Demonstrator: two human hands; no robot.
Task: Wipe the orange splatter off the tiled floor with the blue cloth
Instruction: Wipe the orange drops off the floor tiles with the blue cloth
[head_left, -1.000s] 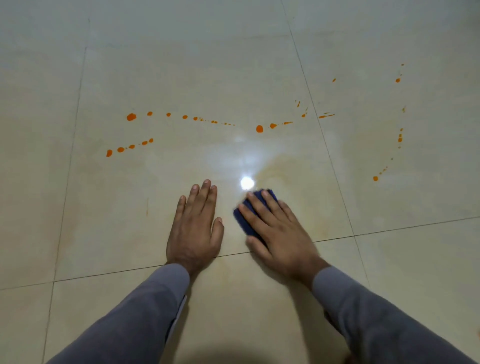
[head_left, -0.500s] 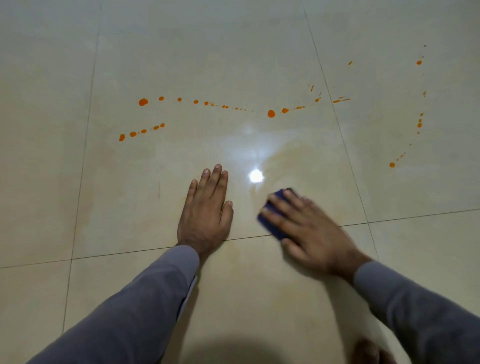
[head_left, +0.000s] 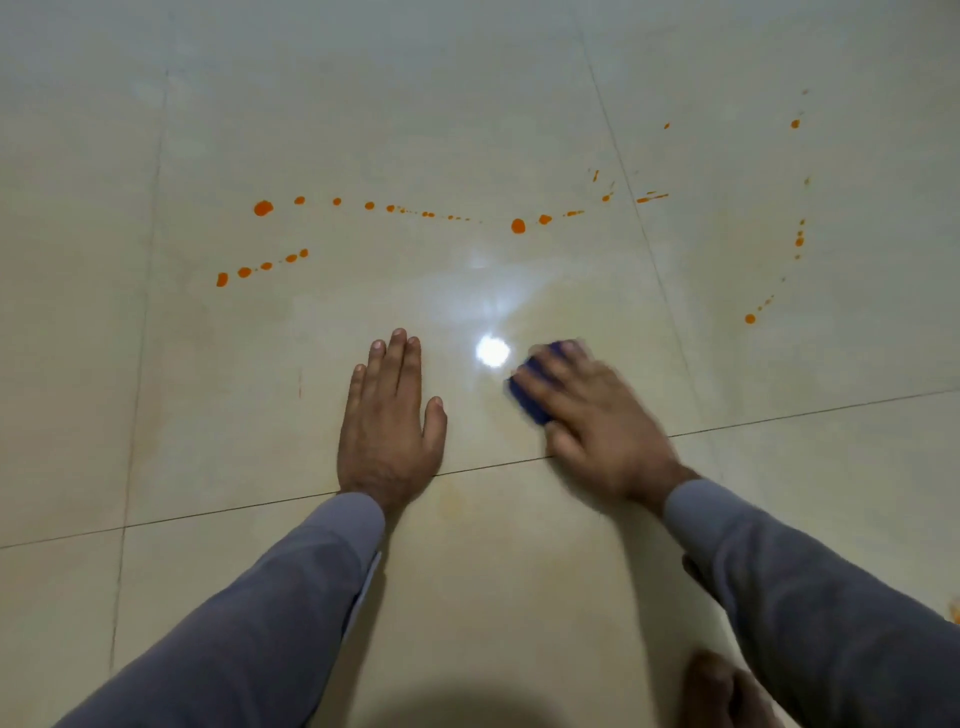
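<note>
Orange splatter dots the pale tiled floor: a row of drops across the middle, a short row at the left, and a curved trail on the right tile. My right hand, blurred by motion, presses the folded blue cloth flat on the floor with straight fingers, well short of the drops. Most of the cloth is hidden under those fingers. My left hand rests flat on the tile beside it, fingers straight, holding nothing.
A bright light glare sits on the tile between my hands. Faint yellowish smears show around the cloth. Dark grout lines cross the floor. Part of my foot shows at the bottom right.
My right hand slid the cloth right and back toward the grout line, then forward again. My left hand has stayed planted on the tile.
</note>
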